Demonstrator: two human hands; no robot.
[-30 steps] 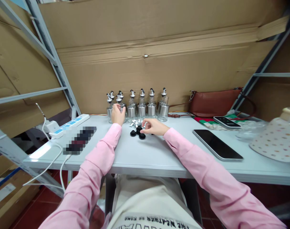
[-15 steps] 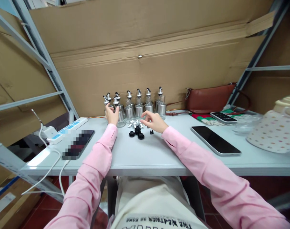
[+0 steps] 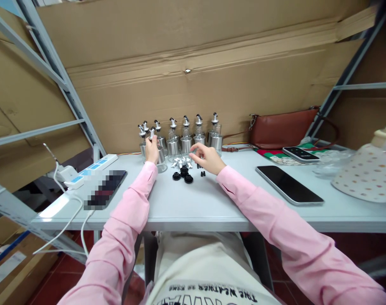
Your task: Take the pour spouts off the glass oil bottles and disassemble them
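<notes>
My left hand (image 3: 152,150) is closed round the neck of an oil bottle (image 3: 161,164), just below its metal pour spout (image 3: 152,131). This bottle has a clear glass base and a steel band, and leans slightly left. My right hand (image 3: 208,159) hovers with loosely curved fingers beside a pile of small silver spout parts (image 3: 182,162); I see nothing held in it. Several black stoppers (image 3: 184,171) lie in front of the pile. Small black caps (image 3: 202,173) lie below my right hand. Behind stand more oil bottles (image 3: 173,146) with spouts fitted.
A power strip (image 3: 94,169) and a phone with a blurred screen (image 3: 106,190) lie at left. On the right are a dark phone (image 3: 288,185), another phone (image 3: 301,154), a brown bag (image 3: 282,130) and a dotted white container (image 3: 364,178). Cardboard (image 3: 212,89) closes off the back.
My left hand has closed from a looser, spread hold onto the neck of the oil bottle, whose spout now tilts more to the left. My right hand has barely moved.
</notes>
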